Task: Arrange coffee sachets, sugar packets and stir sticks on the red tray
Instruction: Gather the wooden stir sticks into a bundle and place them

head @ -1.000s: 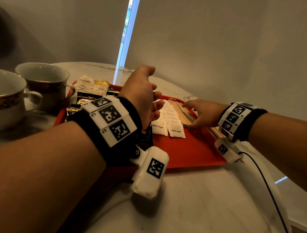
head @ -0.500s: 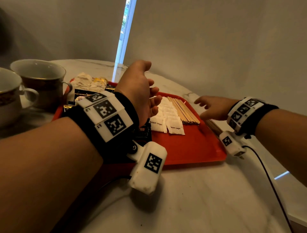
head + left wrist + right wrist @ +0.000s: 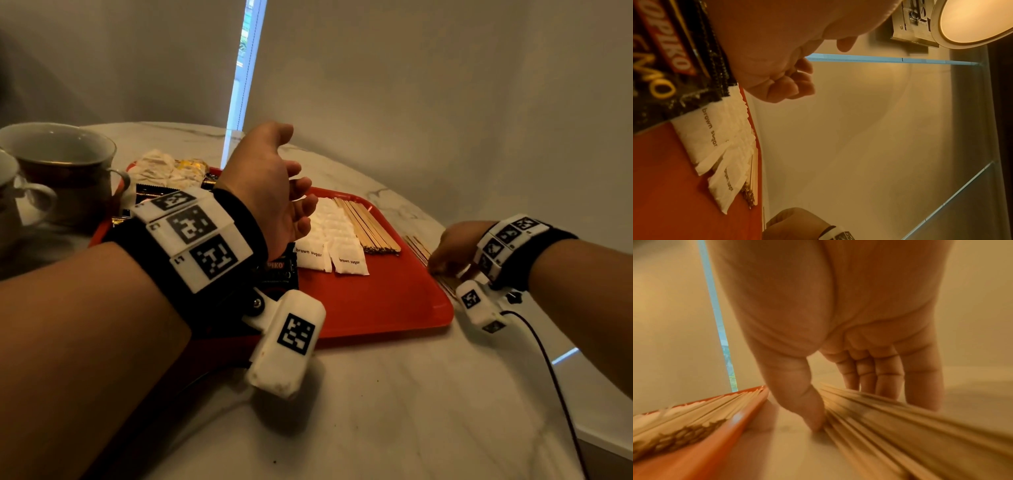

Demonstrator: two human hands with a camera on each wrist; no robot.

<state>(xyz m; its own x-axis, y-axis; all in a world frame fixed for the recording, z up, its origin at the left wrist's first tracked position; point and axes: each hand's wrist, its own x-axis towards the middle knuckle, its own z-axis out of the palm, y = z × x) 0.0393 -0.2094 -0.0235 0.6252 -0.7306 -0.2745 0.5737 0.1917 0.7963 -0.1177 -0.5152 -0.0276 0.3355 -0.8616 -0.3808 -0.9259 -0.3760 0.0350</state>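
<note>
Pale marble is covering the round desk [image 3: 394, 411], and grey walls are standing behind it. A red tray [image 3: 383, 308] is sitting on the desk.

On the tray, black coffee sachets [image 3: 279, 270] are lying at about 9 o'clock, mostly hiding under the left arm. White brown sugar packets [image 3: 337, 236] are lying in a neat row in the middle. A row of wooden stir sticks [image 3: 368, 226] is lying at about 2 o'clock on the tray, just beside the sugar. Some crinkly wrapped things [image 3: 168, 168] are sitting at the far corner, around 11 o'clock; I cannot tell what they are. Two cups [image 3: 65, 164] are standing on the desk, just off the tray at 9 o'clock.

The left hand [image 3: 274, 192] is hovering over the sachets. It is holding nothing, and its fingers [image 3: 789, 87] are curling loosely.

The right hand [image 3: 448, 250] is reaching down at 3 o'clock, off the tray. More loose stir sticks [image 3: 900, 421] are lying there on the desk, just beside the tray edge. The thumb is pressing down at one side of this pile and the other fingers [image 3: 885, 376] are reaching straight down at the far side, close together. The wrist picture is blurry, so I cannot tell if the sticks are being gripped yet.

The job is looking mostly done. Coffee, sugar and many sticks are already lying in rows on the tray. The pile of sticks on the desk is what is left to bring over, as far as the pictures are showing.
</note>
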